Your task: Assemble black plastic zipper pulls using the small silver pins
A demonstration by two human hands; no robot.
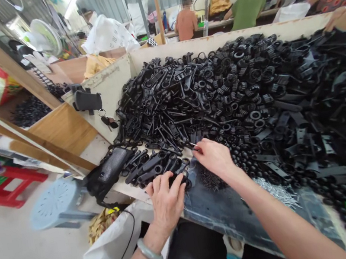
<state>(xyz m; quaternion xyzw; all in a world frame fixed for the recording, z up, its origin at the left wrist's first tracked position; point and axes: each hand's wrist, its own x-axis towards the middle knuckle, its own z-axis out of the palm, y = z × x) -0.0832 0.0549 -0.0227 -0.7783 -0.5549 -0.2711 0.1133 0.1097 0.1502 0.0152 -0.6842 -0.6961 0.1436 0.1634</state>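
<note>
Left hand [166, 198] rests on black plastic parts [152, 164]; right hand [215, 156] pinches thin pin [192, 144].

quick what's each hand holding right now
Left hand: fingers laid over a black plastic part, grip unclear.
Right hand: fingers pinched on a small thin pin.

text: none legible | white bag [106, 34]: print too blurred to read | numbers: none legible
</note>
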